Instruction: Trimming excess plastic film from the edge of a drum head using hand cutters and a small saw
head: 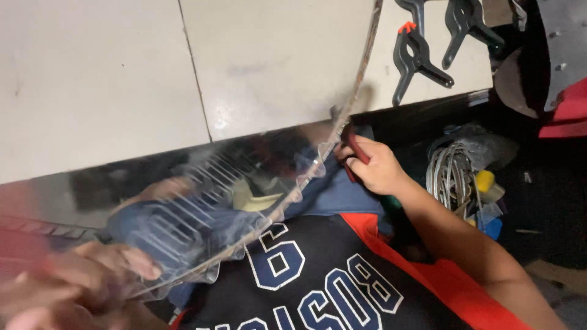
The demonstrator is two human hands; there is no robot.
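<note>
Right hand (376,166) grip is clamped on red-handled pliers (353,154) biting the scalloped edge of a shiny metal sheet (183,201); left hand (73,281) grip steadies the sheet's near-left corner.

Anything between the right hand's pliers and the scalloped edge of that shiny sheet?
Nothing visible. The right hand holds the red-handled pliers right at the scalloped edge of the shiny metal sheet. The left hand, blurred, grips the sheet's near end. The black spring clamps lie apart on the table.
</note>
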